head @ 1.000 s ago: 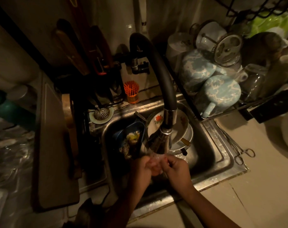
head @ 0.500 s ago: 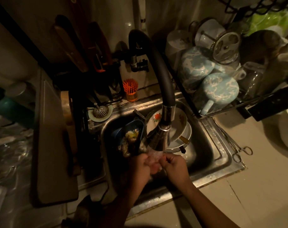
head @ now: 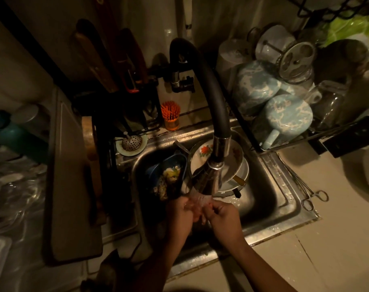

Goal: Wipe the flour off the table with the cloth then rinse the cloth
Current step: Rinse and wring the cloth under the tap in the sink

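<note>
Cloth (head: 198, 205), thin, wet, crumpled: your left grip (head: 179, 214) and right grip (head: 224, 218) both pinch it under the chrome spout (head: 209, 181); steel sink (head: 271, 191) below.

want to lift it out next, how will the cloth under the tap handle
Probably floppy: the cloth is bunched up between the left hand and right hand. Likely heavy for its size and dripping, since the tap is running straight over it.
</note>
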